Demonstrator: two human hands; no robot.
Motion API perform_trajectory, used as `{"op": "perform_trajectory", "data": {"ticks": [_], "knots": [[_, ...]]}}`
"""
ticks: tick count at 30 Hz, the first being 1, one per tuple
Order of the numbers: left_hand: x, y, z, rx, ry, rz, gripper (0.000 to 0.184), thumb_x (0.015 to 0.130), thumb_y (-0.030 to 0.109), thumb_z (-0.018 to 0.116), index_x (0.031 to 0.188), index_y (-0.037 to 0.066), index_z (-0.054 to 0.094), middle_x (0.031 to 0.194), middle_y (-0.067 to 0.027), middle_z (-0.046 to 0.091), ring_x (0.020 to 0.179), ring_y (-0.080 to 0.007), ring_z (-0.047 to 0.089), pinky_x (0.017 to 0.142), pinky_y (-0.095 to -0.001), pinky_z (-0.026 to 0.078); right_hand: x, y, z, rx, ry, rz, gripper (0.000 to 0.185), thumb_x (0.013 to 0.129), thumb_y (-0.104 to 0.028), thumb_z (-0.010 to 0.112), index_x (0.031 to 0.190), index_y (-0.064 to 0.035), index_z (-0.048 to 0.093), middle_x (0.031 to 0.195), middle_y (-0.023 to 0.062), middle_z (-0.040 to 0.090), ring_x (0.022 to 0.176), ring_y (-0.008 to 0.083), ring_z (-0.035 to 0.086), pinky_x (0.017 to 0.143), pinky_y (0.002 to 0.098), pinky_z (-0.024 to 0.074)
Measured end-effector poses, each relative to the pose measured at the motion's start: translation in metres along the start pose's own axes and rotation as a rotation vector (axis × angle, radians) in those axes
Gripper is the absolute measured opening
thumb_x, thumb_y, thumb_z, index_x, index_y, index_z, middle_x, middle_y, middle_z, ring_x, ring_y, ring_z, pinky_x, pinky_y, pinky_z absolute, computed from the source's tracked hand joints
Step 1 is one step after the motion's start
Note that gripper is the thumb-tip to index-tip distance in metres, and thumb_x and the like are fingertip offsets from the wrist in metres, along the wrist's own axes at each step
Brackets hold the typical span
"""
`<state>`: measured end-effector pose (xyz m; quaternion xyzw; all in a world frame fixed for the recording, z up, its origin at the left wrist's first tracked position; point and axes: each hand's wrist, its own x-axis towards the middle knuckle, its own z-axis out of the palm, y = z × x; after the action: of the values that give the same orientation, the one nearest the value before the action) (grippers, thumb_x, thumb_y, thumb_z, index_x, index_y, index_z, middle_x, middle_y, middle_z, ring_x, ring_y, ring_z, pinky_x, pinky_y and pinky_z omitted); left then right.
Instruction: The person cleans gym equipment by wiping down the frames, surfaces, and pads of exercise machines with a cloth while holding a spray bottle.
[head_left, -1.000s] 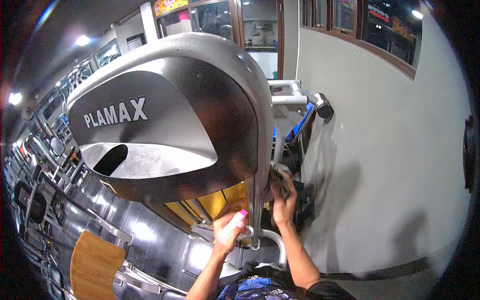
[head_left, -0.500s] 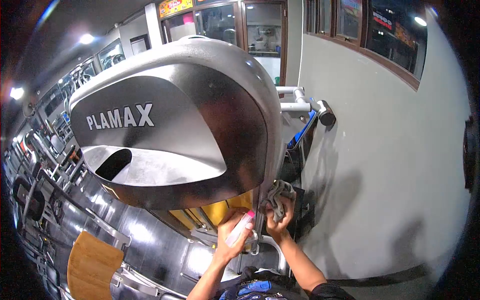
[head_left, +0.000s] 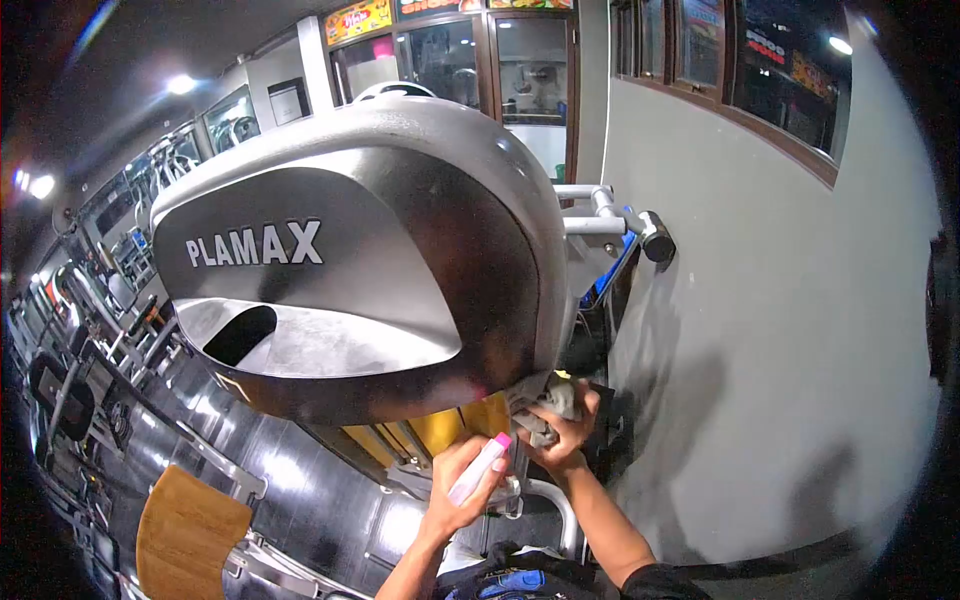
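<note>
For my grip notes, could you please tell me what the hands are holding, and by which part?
The left hand holds a pink-tipped white item by its white part; the right hand grips a grey cloth by its bunched folds.

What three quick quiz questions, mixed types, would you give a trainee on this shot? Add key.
1. Multiple choice: which hand holds the cloth? A) left B) right C) neither
2. True or false: the left hand is empty.
3. Fill in: the large raised word on the grey machine reads ____.

Key:
1. B: the cloth is bunched in the right hand.
2. False: it grips a bottle with a pink cap.
3. PLAMAX.
</note>
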<state>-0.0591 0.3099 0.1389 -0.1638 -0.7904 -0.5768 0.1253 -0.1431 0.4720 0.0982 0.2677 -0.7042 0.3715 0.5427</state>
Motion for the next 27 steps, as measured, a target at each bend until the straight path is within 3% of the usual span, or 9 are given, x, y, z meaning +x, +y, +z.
{"op": "perform_trajectory", "data": {"ticks": [4, 5, 7, 10, 13, 17, 20, 23, 27], "knots": [[0.004, 0.01, -0.005, 0.107, 0.015, 0.173, 0.018, 0.086, 0.018, 0.063, 0.082, 0.0, 0.062, 0.067, -0.011, 0.057, 0.058, -0.0243, 0.055, 0.058, -0.0342, 0.043, 0.017, 0.007, -0.007, -0.004, 0.039, 0.044, 0.031, 0.074, -0.033, 0.069, 0.092, -0.0086, 0.064, 0.098, 0.0166, 0.058, 0.096, 0.0375, 0.052, 0.088, 0.0502, 0.0404], [0.005, 0.016, -0.005, 0.117, 0.04, 0.206, 0.017, 0.085, 0.017, 0.063, 0.082, 0.0, 0.062, 0.066, -0.011, 0.055, 0.058, -0.0251, 0.053, 0.057, -0.0342, 0.042, 0.033, 0.004, -0.005, 0.046, 0.076, 0.114, 0.029, 0.078, -0.023, 0.063, 0.099, -0.0038, 0.062, 0.098, 0.0158, 0.059, 0.093, 0.0359, 0.053, 0.088, 0.0492, 0.0411], [0.012, 0.03, -0.008, 0.13, 0.068, 0.248, 0.017, 0.085, 0.016, 0.063, 0.082, -0.001, 0.062, 0.065, -0.0109, 0.053, 0.058, -0.0259, 0.052, 0.057, -0.0343, 0.042, 0.076, -0.006, 0.001, 0.119, 0.241, 0.152, 0.026, 0.08, -0.013, 0.057, 0.102, -0.0005, 0.059, 0.096, 0.0112, 0.058, 0.088, 0.0267, 0.054, 0.086, 0.0409, 0.0425], [0.018, 0.055, -0.01, 0.163, 0.168, 0.257, 0.016, 0.084, 0.014, 0.064, 0.083, -0.002, 0.062, 0.065, -0.0121, 0.052, 0.054, -0.0266, 0.053, 0.052, -0.0331, 0.041, 0.094, -0.009, 0.003, 0.37, 0.225, 0.321, 0.023, 0.079, -0.006, 0.054, 0.101, 0.0005, 0.056, 0.094, 0.0047, 0.055, 0.086, 0.0139, 0.049, 0.082, 0.0282, 0.0411], [0.035, 0.079, -0.011, 0.271, 0.277, 0.401, 0.013, 0.083, 0.012, 0.065, 0.083, -0.001, 0.062, 0.065, -0.012, 0.052, 0.051, -0.0264, 0.053, 0.048, -0.0336, 0.041, 0.067, -0.017, 0.004, 0.592, 0.238, 0.557, 0.024, 0.081, -0.012, 0.061, 0.102, -0.0009, 0.06, 0.092, 0.0074, 0.06, 0.085, 0.0174, 0.057, 0.079, 0.0314, 0.0459], [0.055, 0.11, -0.014, 0.413, 0.367, 0.475, 0.013, 0.082, 0.011, 0.067, 0.077, 0.001, 0.059, 0.063, -0.0112, 0.049, 0.049, -0.0282, 0.051, 0.045, -0.0343, 0.04, 0.022, -0.013, 0.005, 0.47, 0.212, 0.468, 0.025, 0.084, -0.02, 0.064, 0.099, -0.0005, 0.061, 0.091, 0.0091, 0.062, 0.085, 0.0201, 0.06, 0.08, 0.0345, 0.0466], [0.061, 0.113, -0.018, 0.341, 0.331, 0.429, 0.022, 0.081, 0.009, 0.065, 0.069, 0.0, 0.05, 0.059, -0.0123, 0.043, 0.047, -0.028, 0.045, 0.045, -0.0344, 0.036, 0.012, -0.018, 0.002, 0.226, 0.156, 0.388, 0.045, 0.085, -0.042, 0.065, 0.097, 0.0012, 0.06, 0.091, 0.012, 0.06, 0.086, 0.0261, 0.056, 0.081, 0.0388, 0.0441], [0.062, 0.113, -0.02, 0.316, 0.317, 0.413, 0.022, 0.081, 0.009, 0.064, 0.067, 0.0, 0.049, 0.058, -0.013, 0.042, 0.046, -0.0282, 0.043, 0.046, -0.0343, 0.035, 0.031, -0.023, -0.001, 0.118, 0.142, 0.232, 0.048, 0.084, -0.044, 0.066, 0.098, 0.0008, 0.061, 0.092, 0.0142, 0.06, 0.087, 0.0302, 0.056, 0.081, 0.0403, 0.0443], [0.065, 0.108, -0.021, 0.28, 0.386, 0.443, 0.023, 0.079, 0.011, 0.064, 0.067, -0.001, 0.048, 0.058, -0.0139, 0.041, 0.046, -0.0285, 0.04, 0.046, -0.0352, 0.034, 0.073, -0.017, -0.001, 0.146, 0.158, 0.151, 0.032, 0.081, -0.03, 0.07, 0.102, -0.0052, 0.065, 0.102, 0.0179, 0.059, 0.095, 0.0357, 0.057, 0.085, 0.0433, 0.046]]}}
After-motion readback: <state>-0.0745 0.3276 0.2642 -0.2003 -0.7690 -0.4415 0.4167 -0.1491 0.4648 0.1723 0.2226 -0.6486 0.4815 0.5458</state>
